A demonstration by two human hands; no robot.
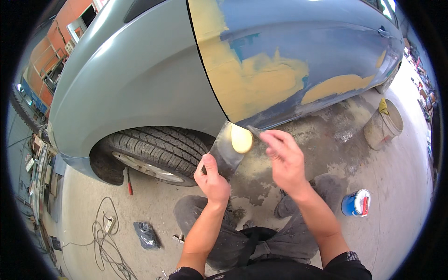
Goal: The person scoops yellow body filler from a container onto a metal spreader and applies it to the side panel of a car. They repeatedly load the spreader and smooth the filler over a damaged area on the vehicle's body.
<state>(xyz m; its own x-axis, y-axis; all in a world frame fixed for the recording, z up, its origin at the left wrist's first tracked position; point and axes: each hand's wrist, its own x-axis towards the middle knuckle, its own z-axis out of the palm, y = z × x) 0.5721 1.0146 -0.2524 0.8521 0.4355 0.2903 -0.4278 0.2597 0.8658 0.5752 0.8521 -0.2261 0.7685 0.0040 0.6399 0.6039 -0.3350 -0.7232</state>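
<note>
My left hand (214,182) grips a flat grey mixing plate (223,148) by its near edge, thumb on top. A rounded dollop of pale yellow body filler (241,139) lies at the plate's right side. My right hand (285,161) pinches a small dark spreader (254,131), its edge close to the filler; whether it touches cannot be made out. Just beyond both hands stands the car door (298,42), blue-grey with broad patches of dried yellow filler (261,84). Left of the door gap is the smooth grey-green fender (140,79).
The front wheel (158,151) is beside my left hand. On the right stand a dirty bucket (383,126) with a yellow cloth over its rim and a blue can (356,203). A coiled cable (103,238), a black plastic bag (146,234) and a red-handled tool (129,187) lie left.
</note>
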